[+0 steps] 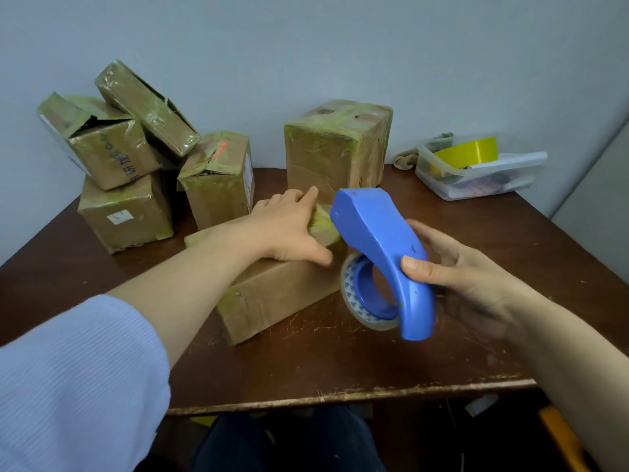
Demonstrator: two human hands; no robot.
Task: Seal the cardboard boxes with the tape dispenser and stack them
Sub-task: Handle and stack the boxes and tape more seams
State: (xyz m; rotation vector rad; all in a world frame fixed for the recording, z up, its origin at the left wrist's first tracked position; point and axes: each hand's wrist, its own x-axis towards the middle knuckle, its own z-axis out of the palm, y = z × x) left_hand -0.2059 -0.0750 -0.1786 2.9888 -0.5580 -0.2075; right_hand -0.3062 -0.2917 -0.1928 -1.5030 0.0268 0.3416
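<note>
Left arm (190, 277): pale blue ribbed sleeve (75, 379) pushed up; right arm (558, 338) bare; dark trousers (289, 444)

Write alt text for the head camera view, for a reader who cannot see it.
A person's left hand presses down on a cardboard box on a brown table while the right hand holds a blue tape dispenser beside it. More taped boxes are piled at the back left, and a clear tub with a yellow tape roll sits back right.
</note>
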